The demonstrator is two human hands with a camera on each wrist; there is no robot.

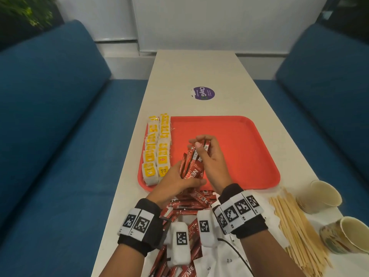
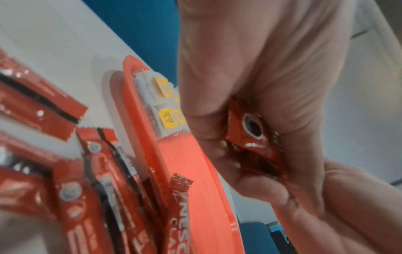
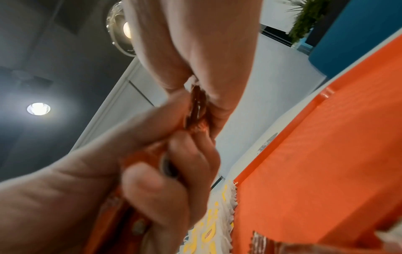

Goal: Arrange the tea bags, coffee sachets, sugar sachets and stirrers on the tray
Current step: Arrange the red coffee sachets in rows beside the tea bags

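Both hands (image 1: 207, 158) grip coffee sachets (image 1: 192, 166).

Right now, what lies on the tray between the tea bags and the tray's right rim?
In the head view, only the bundle of coffee sachets, held above the tray by both hands; otherwise bare between tea bags and right rim.

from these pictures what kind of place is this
Probably an office pantry or cafe booth: blue upholstered benches flank a long narrow table, with paper cups and wooden stirrers beside a red serving tray.
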